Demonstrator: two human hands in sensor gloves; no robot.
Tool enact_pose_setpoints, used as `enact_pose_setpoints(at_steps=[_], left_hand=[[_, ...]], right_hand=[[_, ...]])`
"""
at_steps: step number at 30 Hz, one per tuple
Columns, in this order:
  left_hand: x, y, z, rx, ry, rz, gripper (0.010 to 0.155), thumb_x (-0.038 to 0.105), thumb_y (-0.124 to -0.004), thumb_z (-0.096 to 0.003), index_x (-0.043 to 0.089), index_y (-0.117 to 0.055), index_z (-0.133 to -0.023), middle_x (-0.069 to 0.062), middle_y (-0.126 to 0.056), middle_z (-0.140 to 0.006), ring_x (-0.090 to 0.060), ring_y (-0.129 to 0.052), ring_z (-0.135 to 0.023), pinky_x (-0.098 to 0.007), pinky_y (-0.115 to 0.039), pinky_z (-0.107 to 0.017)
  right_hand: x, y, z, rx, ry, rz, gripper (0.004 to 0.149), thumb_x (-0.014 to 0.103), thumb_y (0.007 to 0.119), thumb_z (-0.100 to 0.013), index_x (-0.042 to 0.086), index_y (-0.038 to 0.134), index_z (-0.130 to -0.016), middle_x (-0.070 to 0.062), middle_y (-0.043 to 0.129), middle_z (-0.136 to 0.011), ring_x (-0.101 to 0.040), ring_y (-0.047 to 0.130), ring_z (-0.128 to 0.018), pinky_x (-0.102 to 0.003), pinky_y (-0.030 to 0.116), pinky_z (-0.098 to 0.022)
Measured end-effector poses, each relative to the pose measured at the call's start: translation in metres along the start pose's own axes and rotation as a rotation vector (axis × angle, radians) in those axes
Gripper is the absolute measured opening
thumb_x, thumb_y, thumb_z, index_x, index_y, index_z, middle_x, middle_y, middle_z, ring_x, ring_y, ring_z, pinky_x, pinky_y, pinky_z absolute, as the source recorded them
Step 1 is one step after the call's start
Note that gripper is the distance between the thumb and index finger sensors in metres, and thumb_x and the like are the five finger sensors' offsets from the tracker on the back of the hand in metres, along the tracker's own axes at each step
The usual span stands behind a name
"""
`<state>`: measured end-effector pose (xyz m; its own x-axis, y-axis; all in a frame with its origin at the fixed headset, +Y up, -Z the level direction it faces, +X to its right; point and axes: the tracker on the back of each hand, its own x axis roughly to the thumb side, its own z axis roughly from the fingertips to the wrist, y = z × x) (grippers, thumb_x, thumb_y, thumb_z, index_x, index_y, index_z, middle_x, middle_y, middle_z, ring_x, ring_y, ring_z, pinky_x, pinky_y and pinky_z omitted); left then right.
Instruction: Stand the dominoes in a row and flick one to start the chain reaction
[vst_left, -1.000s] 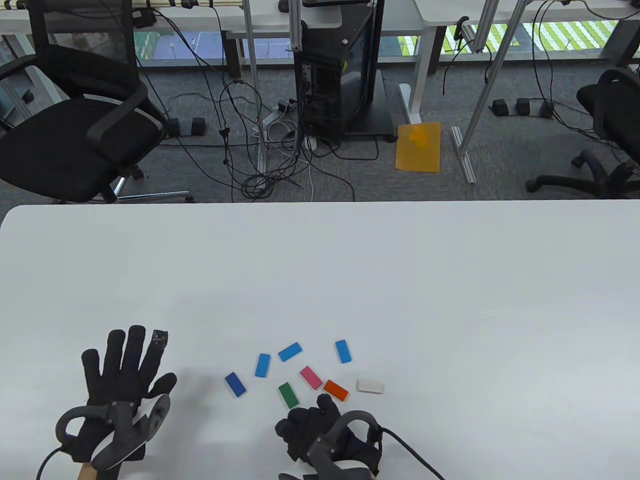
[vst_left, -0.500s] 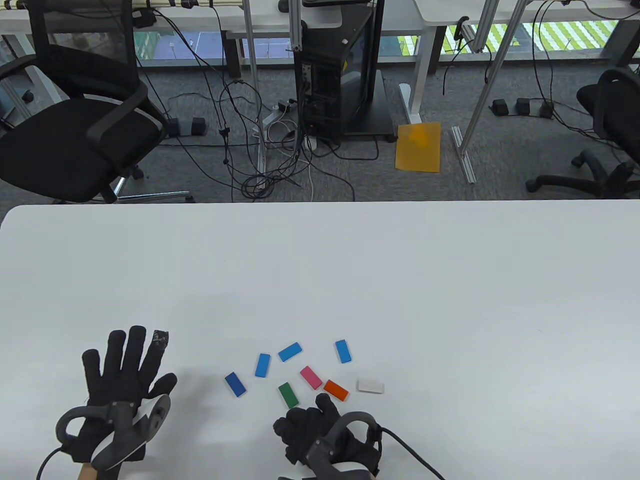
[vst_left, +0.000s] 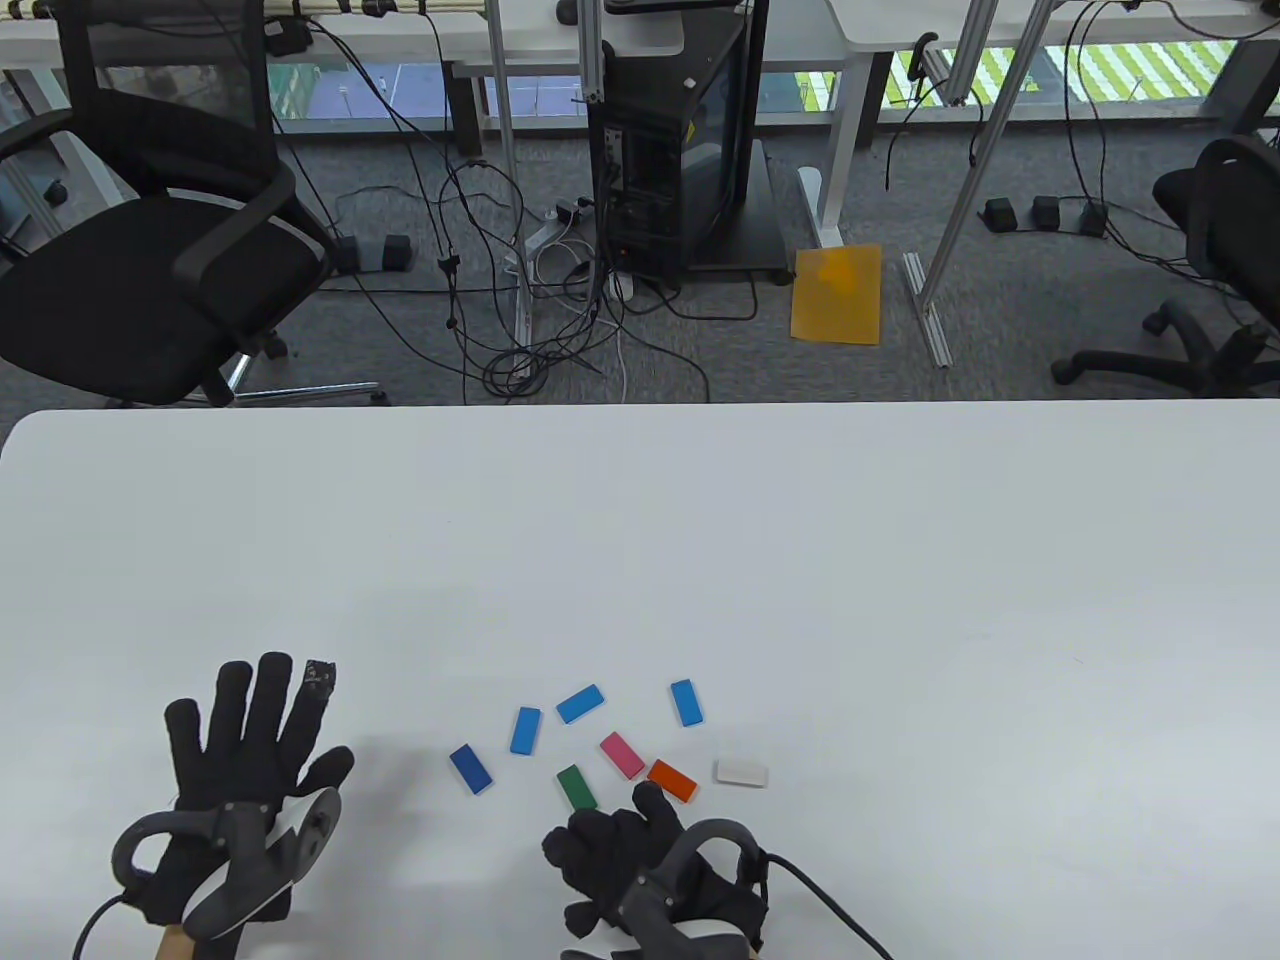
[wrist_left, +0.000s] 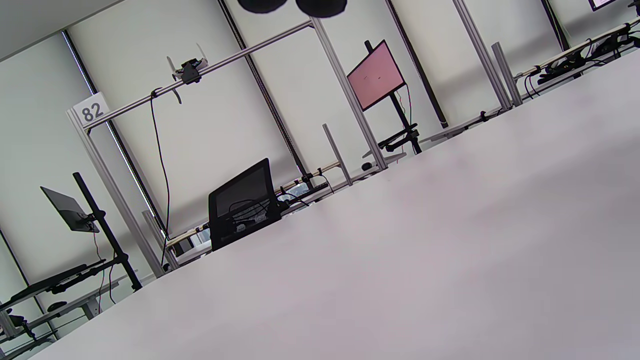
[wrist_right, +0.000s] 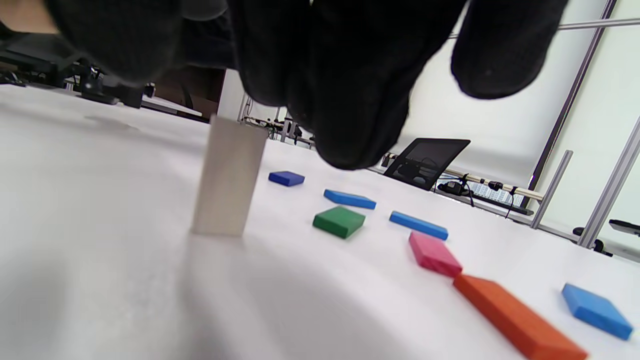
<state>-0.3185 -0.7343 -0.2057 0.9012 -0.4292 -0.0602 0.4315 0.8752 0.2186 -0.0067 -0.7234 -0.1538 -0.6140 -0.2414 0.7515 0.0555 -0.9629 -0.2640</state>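
Note:
Several coloured dominoes lie flat on the white table (vst_left: 700, 550): dark blue (vst_left: 470, 769), green (vst_left: 576, 787), pink (vst_left: 622, 755), orange (vst_left: 672, 779), white (vst_left: 741, 772) and three lighter blue ones, one of them at the right (vst_left: 686, 702). A pale domino (wrist_right: 229, 177) stands upright in the right wrist view; the table view hides it under my right hand (vst_left: 610, 850). That hand's (wrist_right: 235, 100) thumb and fingers hover just above the domino with a gap, touching nothing. My left hand (vst_left: 250, 730) lies flat at the left, its fingers spread, apart from the dominoes.
The right tracker's cable (vst_left: 830, 910) trails off the near edge. Past the table's far edge (vst_left: 640, 403) are office chairs, cables and a computer tower on the floor. Bare tabletop stretches beyond and to the right of the dominoes.
My right hand has drawn back a little toward the near edge and its fingers have spread apart. The left hand and the flat dominoes have not moved.

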Motion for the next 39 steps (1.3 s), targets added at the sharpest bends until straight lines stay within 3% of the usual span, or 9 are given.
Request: enact_pose_setpoints(at_steps=[4, 6, 10, 14, 21, 26, 35, 39], left_hand=[[-0.002, 0.001, 0.000, 0.004, 0.009, 0.007, 0.075, 0.070, -0.019, -0.0491, 0.040, -0.016, -0.118, 0.005, -0.042, -0.131, -0.030, -0.045, -0.122, -0.064, -0.038, -0.083], [-0.002, 0.001, 0.000, 0.002, 0.008, 0.013, 0.075, 0.070, -0.019, -0.0490, 0.041, -0.016, -0.118, 0.005, -0.042, -0.131, -0.030, -0.045, -0.122, -0.063, -0.038, -0.083], [-0.003, 0.000, 0.000, -0.008, 0.008, 0.002, 0.075, 0.070, -0.019, -0.0490, 0.041, -0.017, -0.118, 0.006, -0.043, -0.130, -0.030, -0.045, -0.122, -0.064, -0.038, -0.083], [-0.003, 0.000, -0.001, -0.011, 0.011, 0.004, 0.075, 0.070, -0.019, -0.0490, 0.041, -0.017, -0.118, 0.005, -0.042, -0.130, -0.030, -0.045, -0.122, -0.064, -0.038, -0.083], [-0.003, 0.000, -0.001, -0.027, 0.003, 0.004, 0.075, 0.070, -0.020, -0.0491, 0.041, -0.018, -0.118, 0.006, -0.043, -0.130, -0.029, -0.046, -0.122, -0.063, -0.039, -0.083], [-0.003, -0.001, -0.001, -0.025, 0.002, 0.008, 0.075, 0.070, -0.020, -0.0492, 0.041, -0.018, -0.118, 0.006, -0.043, -0.130, -0.029, -0.046, -0.122, -0.063, -0.039, -0.083], [0.000, 0.001, -0.001, -0.004, -0.022, 0.015, 0.075, 0.070, -0.021, -0.0487, 0.042, -0.022, -0.118, 0.008, -0.045, -0.130, -0.028, -0.047, -0.122, -0.063, -0.039, -0.083], [0.000, 0.000, -0.001, -0.005, -0.020, 0.021, 0.075, 0.070, -0.021, -0.0488, 0.042, -0.022, -0.118, 0.007, -0.045, -0.130, -0.028, -0.047, -0.122, -0.063, -0.039, -0.083]], right_hand=[[-0.029, -0.019, 0.006, -0.067, 0.124, 0.039, 0.073, 0.055, 0.073, -0.040, 0.014, 0.073, -0.101, -0.016, 0.082, -0.097, -0.030, 0.098, -0.071, -0.066, 0.068, -0.057], [-0.045, -0.024, 0.009, -0.047, 0.175, 0.048, 0.077, 0.056, 0.074, -0.039, 0.012, 0.072, -0.103, -0.017, 0.082, -0.099, -0.034, 0.098, -0.074, -0.068, 0.066, -0.057], [-0.091, -0.017, 0.014, 0.144, 0.296, -0.036, 0.084, 0.054, 0.078, -0.040, 0.008, 0.065, -0.108, -0.019, 0.077, -0.104, -0.037, 0.092, -0.081, -0.071, 0.061, -0.060], [-0.113, 0.010, 0.017, 0.270, 0.367, 0.070, 0.080, 0.052, 0.079, -0.039, 0.011, 0.066, -0.106, -0.016, 0.079, -0.101, -0.032, 0.094, -0.079, -0.070, 0.062, -0.060], [-0.121, 0.054, 0.016, 0.515, 0.339, 0.237, 0.083, 0.055, 0.077, -0.037, 0.013, 0.063, -0.108, -0.013, 0.076, -0.105, -0.033, 0.090, -0.086, -0.070, 0.059, -0.062], [-0.118, 0.067, 0.012, 0.513, 0.324, 0.192, 0.077, 0.050, 0.077, -0.038, 0.013, 0.066, -0.105, -0.013, 0.080, -0.101, -0.031, 0.093, -0.082, -0.069, 0.061, -0.061], [-0.100, 0.071, -0.001, 0.511, 0.262, 0.462, 0.066, 0.044, 0.078, -0.037, 0.016, 0.075, -0.097, 0.001, 0.092, -0.085, -0.016, 0.103, -0.068, -0.066, 0.064, -0.061], [-0.100, 0.068, 0.002, 0.515, 0.268, 0.445, 0.068, 0.045, 0.078, -0.037, 0.015, 0.073, -0.097, 0.001, 0.092, -0.085, -0.016, 0.102, -0.067, -0.066, 0.064, -0.061]])
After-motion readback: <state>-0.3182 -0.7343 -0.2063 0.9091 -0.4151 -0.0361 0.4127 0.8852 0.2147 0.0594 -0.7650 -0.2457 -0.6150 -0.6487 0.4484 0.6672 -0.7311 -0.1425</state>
